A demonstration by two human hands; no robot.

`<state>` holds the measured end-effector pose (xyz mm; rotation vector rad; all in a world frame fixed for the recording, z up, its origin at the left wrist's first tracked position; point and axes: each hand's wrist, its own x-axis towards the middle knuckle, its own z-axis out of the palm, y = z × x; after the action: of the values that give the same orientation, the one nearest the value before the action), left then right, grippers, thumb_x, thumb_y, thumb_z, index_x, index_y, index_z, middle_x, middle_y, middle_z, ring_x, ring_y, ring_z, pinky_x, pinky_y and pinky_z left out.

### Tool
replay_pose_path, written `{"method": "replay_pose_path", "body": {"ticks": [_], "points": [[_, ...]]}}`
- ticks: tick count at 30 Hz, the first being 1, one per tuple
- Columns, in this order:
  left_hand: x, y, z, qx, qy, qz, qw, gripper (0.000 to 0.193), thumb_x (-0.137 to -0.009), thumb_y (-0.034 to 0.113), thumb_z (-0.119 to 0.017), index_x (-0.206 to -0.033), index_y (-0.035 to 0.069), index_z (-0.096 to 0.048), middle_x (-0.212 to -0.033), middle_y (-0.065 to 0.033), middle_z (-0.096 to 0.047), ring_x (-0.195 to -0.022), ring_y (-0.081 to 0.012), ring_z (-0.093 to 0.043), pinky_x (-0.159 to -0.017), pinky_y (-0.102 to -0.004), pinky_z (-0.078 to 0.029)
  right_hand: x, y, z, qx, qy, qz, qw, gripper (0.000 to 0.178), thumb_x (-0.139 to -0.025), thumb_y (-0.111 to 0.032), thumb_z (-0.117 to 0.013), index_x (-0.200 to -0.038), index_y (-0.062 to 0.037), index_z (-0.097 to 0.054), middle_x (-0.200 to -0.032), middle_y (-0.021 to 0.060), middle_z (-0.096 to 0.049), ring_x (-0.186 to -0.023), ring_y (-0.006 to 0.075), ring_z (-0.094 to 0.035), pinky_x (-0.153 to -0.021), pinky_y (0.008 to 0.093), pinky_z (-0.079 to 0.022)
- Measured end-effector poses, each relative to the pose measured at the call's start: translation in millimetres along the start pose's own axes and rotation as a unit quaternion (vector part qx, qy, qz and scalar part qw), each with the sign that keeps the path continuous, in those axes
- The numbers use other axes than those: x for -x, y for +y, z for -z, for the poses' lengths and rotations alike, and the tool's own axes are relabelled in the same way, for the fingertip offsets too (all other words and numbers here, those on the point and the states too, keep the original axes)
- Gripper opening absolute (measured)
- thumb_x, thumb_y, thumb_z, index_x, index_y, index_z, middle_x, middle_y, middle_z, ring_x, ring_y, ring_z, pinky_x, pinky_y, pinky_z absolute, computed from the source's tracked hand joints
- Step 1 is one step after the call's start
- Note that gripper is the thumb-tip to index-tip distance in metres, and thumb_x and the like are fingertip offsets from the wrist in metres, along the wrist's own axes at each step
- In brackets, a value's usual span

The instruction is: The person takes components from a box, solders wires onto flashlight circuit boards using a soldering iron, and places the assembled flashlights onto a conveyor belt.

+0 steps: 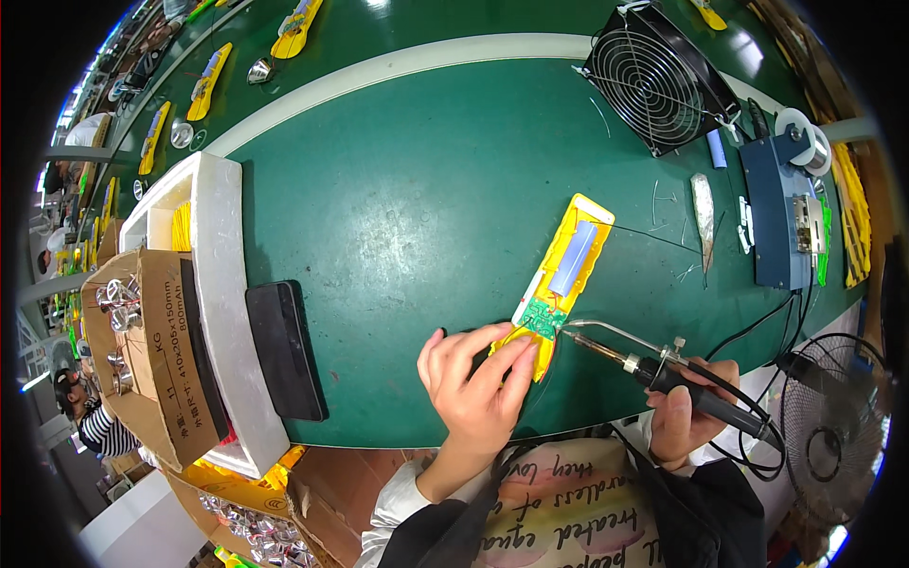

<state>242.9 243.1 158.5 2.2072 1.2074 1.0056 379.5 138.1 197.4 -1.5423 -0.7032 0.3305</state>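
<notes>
A long yellow plastic housing (568,275) lies open on the green table, with a pale blue cell inside and a small green circuit board (543,319) at its near end. My left hand (473,379) presses down on that near end, fingers spread beside the board. My right hand (684,417) grips the black handle of a soldering iron (653,367). The iron's metal tip points left and meets the right edge of the circuit board. A thin wire tube runs along the iron.
A black box fan (658,80) stands at the far right beside a blue soldering station (776,213) and solder spool. A white foam tray (222,284), a black pad (284,350) and a cardboard box (151,360) sit left. More yellow housings line the belt behind.
</notes>
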Motion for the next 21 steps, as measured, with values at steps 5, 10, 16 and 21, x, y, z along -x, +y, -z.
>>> {"method": "replay_pose_path", "body": {"ticks": [5, 10, 16, 21], "points": [[5.9, -1.8, -1.4, -0.01, 0.0, 0.0, 1.0, 0.011, -0.062, 0.007, -0.068, -0.071, 0.01, -0.062, -0.083, -0.0007, -0.061, -0.073, -0.0155, -0.055, -0.083, -0.0395, -0.036, 4.4, 1.8, 10.4, -0.026, 0.006, -0.032, 0.999, 0.027, -0.073, -0.013, -0.059, -0.083, 0.0003, -0.039, -0.061, 0.0103, -0.05, -0.045, 0.0108, -0.048, -0.044, 0.0195, -0.039], [7.6, -1.6, -1.3, -0.026, 0.002, -0.009, 1.0, 0.01, -0.063, 0.006, -0.067, -0.071, 0.009, -0.061, -0.083, -0.0016, -0.061, -0.073, -0.016, -0.056, -0.083, -0.0395, -0.036, 8.1, 3.2, 15.8, -0.024, 0.017, -0.024, 0.999, 0.025, -0.074, -0.012, -0.058, -0.083, 0.0, -0.038, -0.06, 0.0097, -0.049, -0.046, 0.0107, -0.048, -0.045, 0.019, -0.039], [2.9, 1.1, -1.7, 0.032, 0.014, 0.022, 0.999, 0.011, -0.067, 0.004, -0.063, -0.077, 0.006, -0.059, -0.084, -0.0072, -0.061, -0.077, -0.0209, -0.056, -0.08, -0.0356, -0.037, 10.7, 4.7, 25.6, -0.044, 0.028, -0.012, 0.999, 0.023, -0.075, -0.012, -0.057, -0.083, -0.0006, -0.038, -0.061, 0.009, -0.049, -0.047, 0.0105, -0.049, -0.046, 0.0198, -0.04], [2.7, 1.3, 0.9, 0.003, -0.004, 0.055, 0.998, 0.011, -0.07, 0.012, -0.062, -0.079, 0.007, -0.057, -0.083, -0.0059, -0.059, -0.076, -0.0209, -0.055, -0.082, -0.0361, -0.034, 13.0, 0.0, 28.4, -0.074, 0.054, -0.026, 0.995, 0.022, -0.074, -0.012, -0.056, -0.082, -0.0011, -0.039, -0.061, 0.0084, -0.05, -0.049, 0.0104, -0.049, -0.047, 0.0195, -0.041]]}}
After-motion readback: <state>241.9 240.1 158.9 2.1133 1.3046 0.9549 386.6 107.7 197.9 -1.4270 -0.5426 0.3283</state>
